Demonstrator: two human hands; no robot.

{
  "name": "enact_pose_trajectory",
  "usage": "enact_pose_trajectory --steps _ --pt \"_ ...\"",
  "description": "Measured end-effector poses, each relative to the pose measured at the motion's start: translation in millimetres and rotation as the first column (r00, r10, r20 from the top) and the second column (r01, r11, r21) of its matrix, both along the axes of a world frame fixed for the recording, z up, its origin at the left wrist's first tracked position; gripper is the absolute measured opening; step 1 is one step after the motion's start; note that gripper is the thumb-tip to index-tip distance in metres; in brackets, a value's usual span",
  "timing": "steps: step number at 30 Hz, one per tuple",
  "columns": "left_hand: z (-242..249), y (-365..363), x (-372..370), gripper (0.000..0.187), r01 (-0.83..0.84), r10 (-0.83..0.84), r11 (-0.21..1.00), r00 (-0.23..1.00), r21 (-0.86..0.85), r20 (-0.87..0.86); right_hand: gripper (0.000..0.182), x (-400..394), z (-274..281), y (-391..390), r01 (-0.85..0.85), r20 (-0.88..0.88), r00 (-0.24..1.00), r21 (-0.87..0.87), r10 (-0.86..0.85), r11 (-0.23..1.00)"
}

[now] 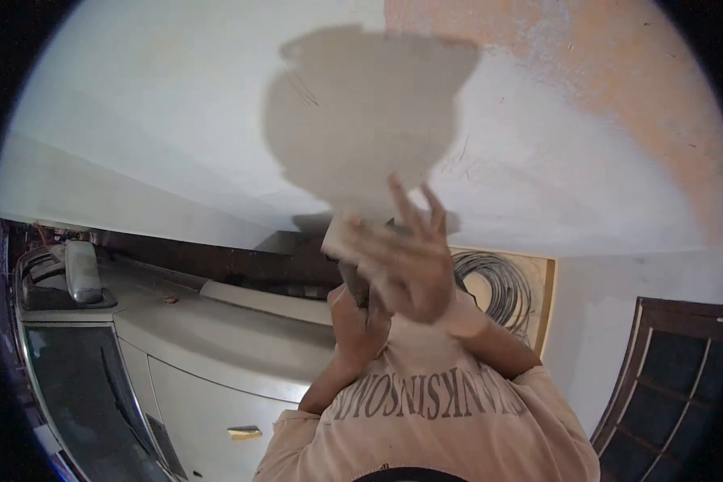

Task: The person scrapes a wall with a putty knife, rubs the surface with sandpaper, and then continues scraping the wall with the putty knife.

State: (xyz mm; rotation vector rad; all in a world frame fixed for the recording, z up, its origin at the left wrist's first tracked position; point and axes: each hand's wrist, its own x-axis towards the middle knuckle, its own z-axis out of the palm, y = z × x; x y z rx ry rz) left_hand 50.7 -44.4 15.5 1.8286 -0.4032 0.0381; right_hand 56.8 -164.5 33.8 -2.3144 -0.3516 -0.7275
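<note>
My left hand [360, 328] is closed in a fist around a dark-handled tool [353, 281] in front of my chest. At the tool's upper end shows a pale, flat-sided piece [337, 237], partly covered by fingers. My right hand [416, 269] is blurred by motion, its fingers stretched out and spread, two pointing up and the others reaching across the pale piece. Just beyond both hands rises a whitish wall [177, 104] with a large shadow on it.
Bare orange patches [618, 72] mark the wall's upper right. A light-coloured car [217, 345] with a side mirror [82, 271] stands close on the left. Coiled cable [498, 285] hangs behind my right arm, near a dark-framed door or window [675, 377].
</note>
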Motion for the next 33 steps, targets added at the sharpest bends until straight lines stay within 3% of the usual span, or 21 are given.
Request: enact_pose_trajectory --steps 1,3,5,6,7,10,11,12,13,15,16,17,18,21,24,26,28,30,32,33 --pt "-1 -1 0 0.016 -0.039 0.036 0.999 0.989 0.021 0.144 0.035 -6 2 6 -0.059 0.020 0.998 0.007 0.059 0.998" --pt "-1 3 -5 0.014 -0.024 0.019 0.999 0.993 0.047 0.117 0.035 -11 7 8 -0.099 -0.003 0.995 -0.020 0.099 0.995" --pt "3 7 0 0.015 0.078 -0.076 0.997 0.982 0.004 -0.174 0.034 -1 -3 0 -0.017 -0.042 0.999 0.024 0.018 1.000" --pt "-1 5 1 0.016 0.028 -0.028 1.000 0.998 -0.004 -0.051 0.033 3 -5 -3 0.023 -0.062 0.998 0.043 -0.020 0.999" --pt "-7 4 1 0.017 -0.021 0.022 1.000 0.997 -0.015 0.068 0.032 -3 0 1 -0.065 -0.025 0.997 0.043 0.066 0.997" --pt "-7 5 -5 0.017 -0.057 0.057 0.998 0.998 -0.009 -0.014 0.034 -2 1 2 -0.099 0.031 0.995 -0.006 0.099 0.995" --pt "-1 6 -2 0.018 -0.009 0.011 1.000 0.995 0.013 -0.103 0.033 5 -6 -3 0.002 -0.002 1.000 -0.003 -0.002 1.000" --pt "3 5 1 0.018 0.040 -0.033 0.999 0.981 0.030 -0.190 0.033 3 -3 -2 -0.046 -0.002 0.999 0.017 0.046 0.999" --pt "-2 5 2 0.018 0.042 -0.043 0.999 0.997 -0.018 -0.057 0.033 -2 2 3 -0.093 -0.001 0.996 0.037 0.093 0.995" --pt "-9 7 2 0.019 -0.024 0.008 0.994 0.988 0.109 0.151 0.031 -7 14 7 -0.161 0.006 0.987 0.042 0.161 0.986" --pt "-5 7 4 0.020 -0.067 0.021 0.984 0.966 0.168 0.259 0.031 -4 8 5 -0.099 -0.008 0.995 0.052 0.100 0.994" --pt "5 3 1 0.018 0.032 -0.041 0.999 0.977 -0.043 -0.212 0.030 5 -1 -1 -0.036 -0.008 0.999 0.050 0.037 0.998" --pt "1 3 2 0.017 0.031 -0.035 0.999 0.993 -0.040 -0.111 0.030 11 -2 -3 0.025 -0.010 1.000 0.047 -0.025 0.999" --pt "-2 -2 4 0.015 -0.017 0.018 1.000 0.966 -0.006 0.257 0.030 1 14 4 -0.093 0.008 0.996 0.074 0.092 0.993" --pt "8 -1 1 0.014 0.000 -0.005 1.000 0.986 -0.031 -0.169 0.031 4 6 2 -0.039 -0.010 0.999 0.069 0.040 0.997" --pt "-4 -4 4 0.014 -0.031 0.041 0.996 0.993 -0.087 0.114 0.033 6 5 -1 -0.051 0.004 0.999 0.044 0.051 0.998" --pt "-5 -1 -2 0.014 -0.010 0.018 0.997 0.994 -0.078 0.109 0.037 -5 15 7 -0.158 0.038 0.987 0.029 0.157 0.987" --pt "5 1 1 0.015 0.063 -0.069 0.997 0.990 -0.049 -0.123 0.037 2 -1 0 -0.071 0.044 0.997 0.026 0.070 0.997" --pt "6 -4 5 0.014 0.013 -0.012 1.000 0.999 -0.020 0.035 0.032 4 -4 -2 -0.025 0.038 0.999 0.045 0.023 0.999" --pt "3 -5 6 0.015 -0.010 0.013 1.000 0.990 -0.020 0.144 0.032 -3 9 4 -0.097 0.015 0.995 0.043 0.096 0.994"
